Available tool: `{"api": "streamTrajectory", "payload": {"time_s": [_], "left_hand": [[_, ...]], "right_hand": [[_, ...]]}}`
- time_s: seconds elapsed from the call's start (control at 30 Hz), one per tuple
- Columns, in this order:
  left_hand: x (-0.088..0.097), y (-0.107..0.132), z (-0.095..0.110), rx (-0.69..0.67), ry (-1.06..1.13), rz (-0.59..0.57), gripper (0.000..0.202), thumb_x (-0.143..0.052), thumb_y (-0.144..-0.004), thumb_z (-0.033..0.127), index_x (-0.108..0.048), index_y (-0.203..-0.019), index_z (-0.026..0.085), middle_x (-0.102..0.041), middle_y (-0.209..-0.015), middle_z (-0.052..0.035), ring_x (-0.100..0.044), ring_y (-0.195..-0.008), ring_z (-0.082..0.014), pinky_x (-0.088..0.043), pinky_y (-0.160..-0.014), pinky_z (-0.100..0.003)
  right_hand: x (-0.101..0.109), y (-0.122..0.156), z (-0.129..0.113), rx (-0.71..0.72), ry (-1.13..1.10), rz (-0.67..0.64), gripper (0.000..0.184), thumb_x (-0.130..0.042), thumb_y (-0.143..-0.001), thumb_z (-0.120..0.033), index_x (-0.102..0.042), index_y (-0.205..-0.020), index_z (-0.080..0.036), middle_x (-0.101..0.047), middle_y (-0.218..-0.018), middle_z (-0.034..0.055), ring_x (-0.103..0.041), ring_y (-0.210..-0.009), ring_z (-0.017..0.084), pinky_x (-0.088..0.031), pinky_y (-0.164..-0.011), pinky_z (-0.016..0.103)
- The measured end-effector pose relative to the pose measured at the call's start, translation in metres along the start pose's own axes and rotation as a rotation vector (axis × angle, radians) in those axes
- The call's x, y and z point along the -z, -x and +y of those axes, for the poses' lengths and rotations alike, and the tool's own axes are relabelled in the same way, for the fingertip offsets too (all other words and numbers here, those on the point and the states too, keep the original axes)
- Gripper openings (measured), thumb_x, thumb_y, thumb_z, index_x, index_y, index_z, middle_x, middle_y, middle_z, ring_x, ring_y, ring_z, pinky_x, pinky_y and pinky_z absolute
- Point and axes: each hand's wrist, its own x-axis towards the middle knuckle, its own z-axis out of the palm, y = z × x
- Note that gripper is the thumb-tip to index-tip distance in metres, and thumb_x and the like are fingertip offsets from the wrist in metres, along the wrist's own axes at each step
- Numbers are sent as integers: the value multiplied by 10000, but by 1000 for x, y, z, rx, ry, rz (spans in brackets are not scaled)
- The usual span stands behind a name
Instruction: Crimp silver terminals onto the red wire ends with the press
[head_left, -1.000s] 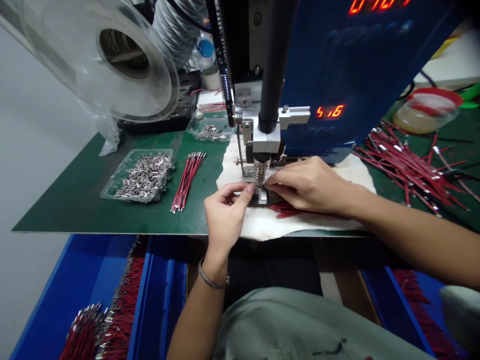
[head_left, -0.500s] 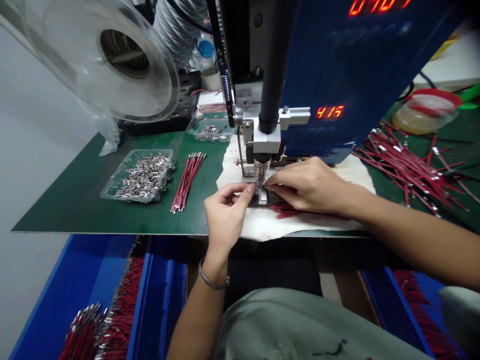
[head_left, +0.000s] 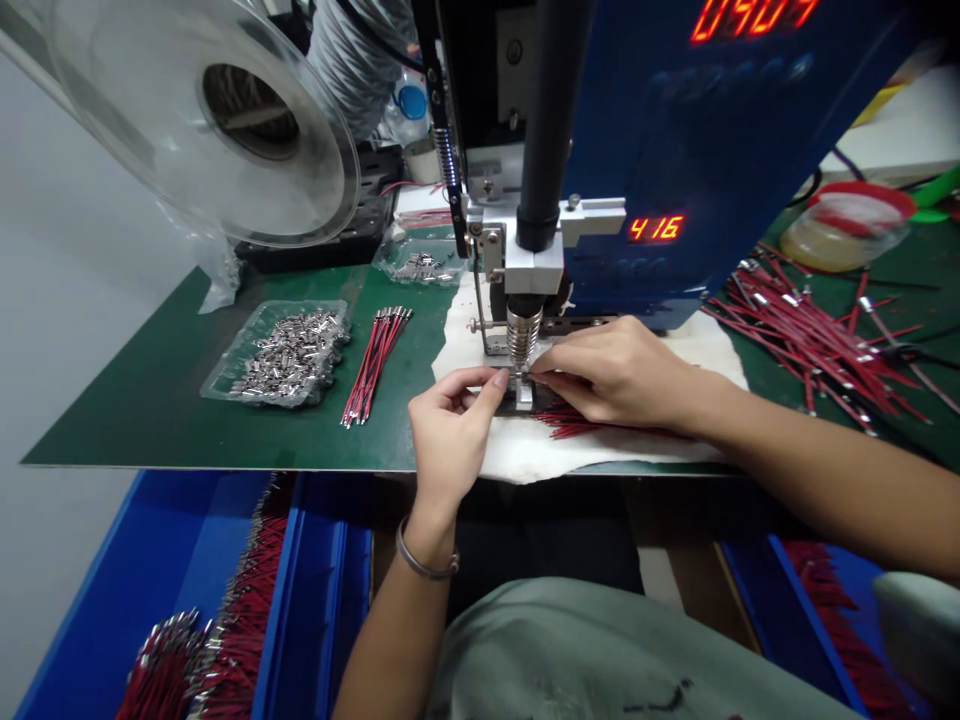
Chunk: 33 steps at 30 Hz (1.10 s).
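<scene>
My left hand (head_left: 452,425) is pinched, thumb against fingers, just left of the small metal anvil (head_left: 525,396) of a press machine; whatever it holds is too small to make out. From the other side my right hand (head_left: 619,370) pinches close to the tool, its fingertips by the spring-wrapped press head (head_left: 523,335). What those fingers grip is hidden. Under my right palm lies a bunch of red wires (head_left: 574,422) on a white cloth (head_left: 525,455). The press head stands right above the anvil, between my two hands.
On the green board (head_left: 142,400) are a clear tray of metal terminals (head_left: 292,350), a bundle of red wires with metal ends (head_left: 377,365) and a smaller tray (head_left: 420,265). Loose red wires (head_left: 817,340) lie right, near a round tub (head_left: 844,235). Below stands a blue bin (head_left: 105,580).
The lower red display on the machine has gone from 415 to 416, and the upper digits differ too. Both hands keep nearly the same place; the view has shifted slightly.
</scene>
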Motion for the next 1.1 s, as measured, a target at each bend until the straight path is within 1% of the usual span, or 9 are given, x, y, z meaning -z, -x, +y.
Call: {"api": "streamTrajectory", "payload": {"time_s": [0.33, 0.5, 0.53, 0.6, 0.7, 0.8, 0.93, 1.0, 1.1], "left_hand": [[0, 0, 0, -48, -36, 9, 215, -757, -767, 366, -746, -790, 152, -608, -610, -7, -467, -519, -91, -364, -491, -221], [1, 22, 5, -288, -49, 199, 81, -703, -831, 244, -692, -829, 163, -637, -736, -2, -517, -606, -85, -420, -572, -204], [1, 30, 5, -324, -43, 181, 47, -689, -839, 211, -686, -834, 165, -645, -772, -7, -548, -657, -94, -442, -617, -209], [-3, 45, 5, -328, -36, 33, 37, -664, -852, 168, -701, -857, 169, -672, -841, -27, -597, -739, -117, -468, -666, -219], [-10, 63, 5, -228, 2, -180, 172, -635, -877, 183, -723, -1025, 183, -710, -998, -66, -630, -756, -132, -489, -642, -230], [-18, 70, 7, -117, 22, -324, 146, -620, -893, 248, -723, -963, 172, -713, -873, -66, -605, -659, -136, -488, -591, -250], [-24, 69, 9, -57, 32, -337, 248, -627, -886, 321, -659, -686, 178, -566, -551, 1, -483, -476, -109, -425, -492, -253], [-25, 67, 10, -56, 56, -301, 298, -629, -880, 341, -632, -631, 177, -523, -505, 11, -466, -456, -106, -417, -481, -251], [-26, 66, 11, -94, 69, -263, 290, -646, -861, 339, -650, -627, 169, -543, -510, 3, -461, -456, -101, -430, -494, -245]], "right_hand": [[0, 0, -3, 120, 196, 119, 207, -512, -914, -174, -679, -792, -160, -613, -592, -4, -536, -520, 127, -349, -513, 274], [8, 0, -12, 186, 265, 223, 117, -572, -871, -161, -640, -777, -176, -643, -617, -7, -528, -518, 128, -355, -487, 297], [10, 0, -14, 203, 250, 253, 105, -589, -870, -170, -625, -772, -181, -644, -617, -9, -526, -517, 125, -356, -483, 299], [12, 2, -19, 242, 196, 320, 93, -625, -864, -197, -596, -775, -193, -636, -607, -21, -523, -508, 114, -353, -475, 300], [13, 5, -22, 284, 99, 413, 96, -663, -838, -204, -573, -805, -204, -604, -568, -40, -507, -485, 107, -341, -455, 304], [12, 8, -24, 316, 32, 450, 85, -661, -830, -202, -577, -828, -212, -572, -534, -46, -476, -467, 111, -335, -442, 312], [11, 10, -26, 318, -16, 427, 70, -655, -840, -220, -589, -861, -230, -558, -528, -51, -470, -461, 112, -351, -454, 305], [11, 9, -27, 323, -29, 416, 85, -667, -843, -225, -597, -891, -224, -563, -530, -50, -472, -455, 107, -352, -458, 297], [9, 8, -27, 361, -45, 409, 145, -664, -869, -292, -610, -960, -193, -562, -520, -41, -481, -448, 108, -335, -450, 292]]}}
